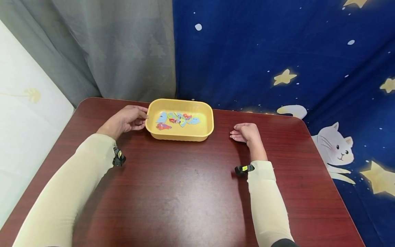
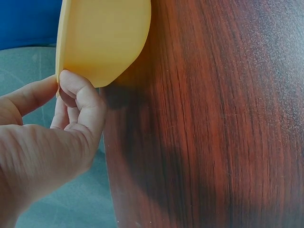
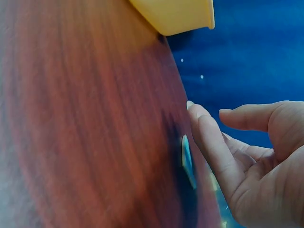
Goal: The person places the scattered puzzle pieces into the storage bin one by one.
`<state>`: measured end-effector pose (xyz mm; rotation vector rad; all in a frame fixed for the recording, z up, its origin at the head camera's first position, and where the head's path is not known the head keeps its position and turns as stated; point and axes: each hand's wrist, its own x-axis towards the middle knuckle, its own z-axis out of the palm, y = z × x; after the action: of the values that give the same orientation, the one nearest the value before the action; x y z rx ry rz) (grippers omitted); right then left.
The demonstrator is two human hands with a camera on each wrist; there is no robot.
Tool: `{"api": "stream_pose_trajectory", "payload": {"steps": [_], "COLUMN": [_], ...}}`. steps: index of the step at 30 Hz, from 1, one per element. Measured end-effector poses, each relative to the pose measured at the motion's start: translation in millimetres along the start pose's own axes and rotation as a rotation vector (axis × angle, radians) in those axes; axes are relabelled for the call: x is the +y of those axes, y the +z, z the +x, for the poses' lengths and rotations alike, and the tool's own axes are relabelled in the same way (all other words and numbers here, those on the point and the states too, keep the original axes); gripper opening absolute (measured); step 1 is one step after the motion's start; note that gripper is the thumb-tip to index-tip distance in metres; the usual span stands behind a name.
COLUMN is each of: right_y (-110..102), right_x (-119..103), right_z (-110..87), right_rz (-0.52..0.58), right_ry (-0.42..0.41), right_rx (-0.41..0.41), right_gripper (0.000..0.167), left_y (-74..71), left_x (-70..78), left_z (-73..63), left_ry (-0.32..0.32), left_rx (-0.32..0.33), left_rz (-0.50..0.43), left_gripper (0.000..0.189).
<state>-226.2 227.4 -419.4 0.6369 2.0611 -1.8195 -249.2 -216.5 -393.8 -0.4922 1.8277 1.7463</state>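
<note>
A yellow plastic basin (image 1: 179, 138) stands near the table's far edge, with several flat, colourful cut-out pieces (image 1: 162, 117) lying on its bottom. At its left end, my left hand (image 1: 131, 118) pinches the rim between thumb and bent fingers; the left wrist view shows the same grip on the basin wall (image 2: 107, 38). To the right of the basin, apart from it, my right hand (image 1: 247, 133) hovers low over the table with loosely bent fingers and nothing between them. Beside those fingers, in the right wrist view, is a small thin pale-blue piece (image 3: 188, 161), seen nearly edge-on; the head view hides it.
The dark red wooden table (image 1: 185, 192) has rounded far corners. Behind it hang a grey curtain (image 1: 123, 51) and a blue curtain (image 1: 247, 51) with stars and a cat. A white panel (image 1: 27, 109) borders the left side.
</note>
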Motion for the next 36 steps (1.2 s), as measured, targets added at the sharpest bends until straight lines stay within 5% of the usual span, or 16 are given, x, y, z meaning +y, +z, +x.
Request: {"api": "stream_pose_trajectory", "payload": {"steps": [36], "right_y": [-4], "right_x": [16], "right_z": [2.2], "right_rz": [-0.163], "right_ry": [0.101], "right_rx": [0.097], "right_gripper": [0.014], "left_y": [1.6], "left_x": [1.5], "left_z": [-2.2], "left_ry": [0.007], "left_rx": [-0.017], "left_rz": [-0.010], "left_gripper": [0.039]}}
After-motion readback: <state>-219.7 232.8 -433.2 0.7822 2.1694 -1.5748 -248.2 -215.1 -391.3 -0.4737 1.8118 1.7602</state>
